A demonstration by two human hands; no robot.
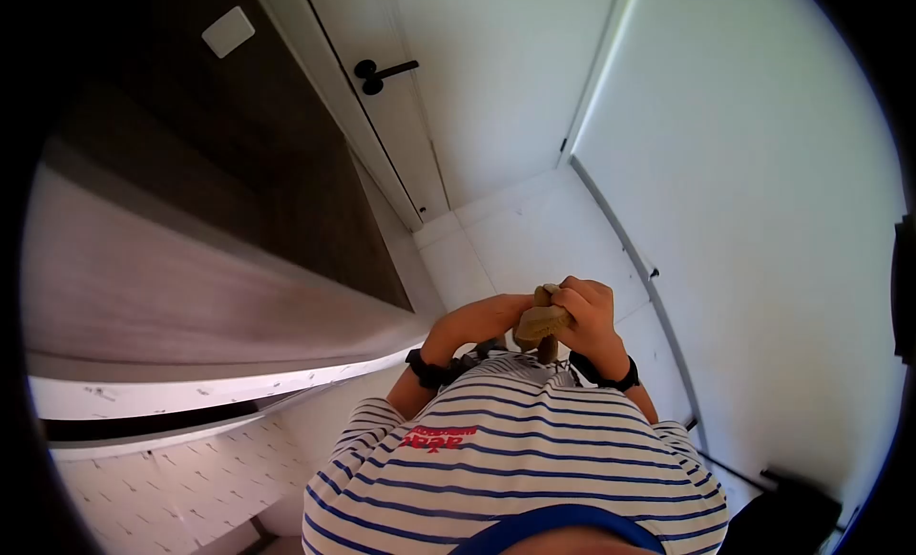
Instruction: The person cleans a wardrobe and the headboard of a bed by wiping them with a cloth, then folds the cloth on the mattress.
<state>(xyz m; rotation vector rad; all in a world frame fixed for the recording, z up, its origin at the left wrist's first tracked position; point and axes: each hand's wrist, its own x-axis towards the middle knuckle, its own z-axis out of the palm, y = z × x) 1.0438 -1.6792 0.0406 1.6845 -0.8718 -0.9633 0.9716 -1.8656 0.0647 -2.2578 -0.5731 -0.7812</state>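
Note:
In front of the striped shirt (534,440), a tan-brown item (542,324), possibly a work glove, lies between my hands at waist height. My right hand (589,314) is closed, its curled fingers gripping the item's upper right side. From the left, my left hand (508,310) reaches to the same item, which covers its fingers, so their pose is hidden. The two hands are close together. A dark band (429,371) is round the left wrist and another (620,376) round the right.
Ahead stands a white door (506,87) with a black handle (386,73). A wooden cabinet or shelf unit (210,288) fills the left side. A pale wall or panel (754,192) is on the right. A dark object (787,517) stands at lower right on the tiled floor (515,235).

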